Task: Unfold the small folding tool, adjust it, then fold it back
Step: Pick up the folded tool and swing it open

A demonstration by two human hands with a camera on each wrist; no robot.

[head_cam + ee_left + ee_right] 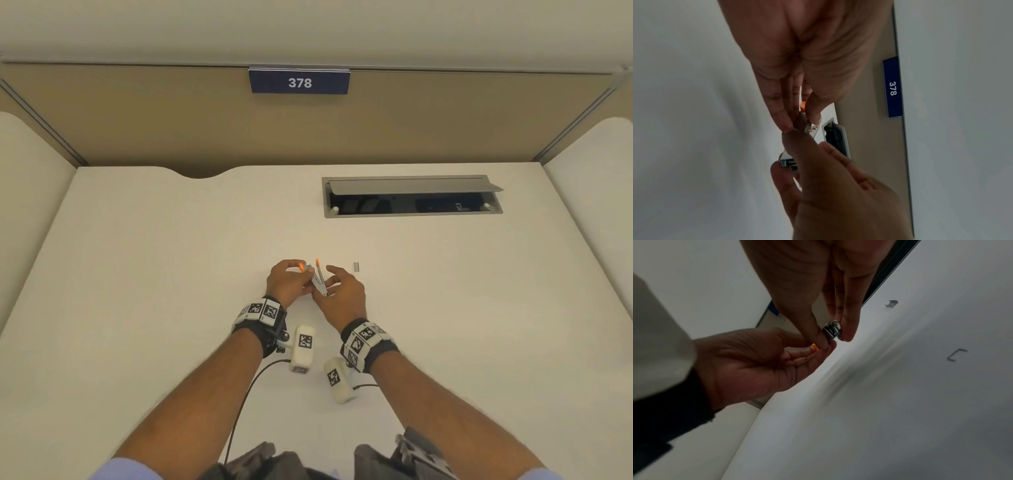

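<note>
A small silver folding tool (318, 281) with orange-tipped arms is held up over the white desk, its two arms spread in a narrow V. My left hand (290, 278) pinches one orange-tipped arm (803, 106) between thumb and fingers. My right hand (337, 287) pinches the tool's hinged metal end (832, 331) between thumb and forefinger. In the left wrist view the metal body (812, 129) shows between both hands, and fingers hide most of it.
A small metal clip (357, 267) lies on the desk (171, 274) just right of my hands, seen again (891, 303) beside a loose staple (957, 355). A cable box (411, 196) with its lid raised is set in the desk at the back right. A sign "378" (299, 82) hangs on the partition.
</note>
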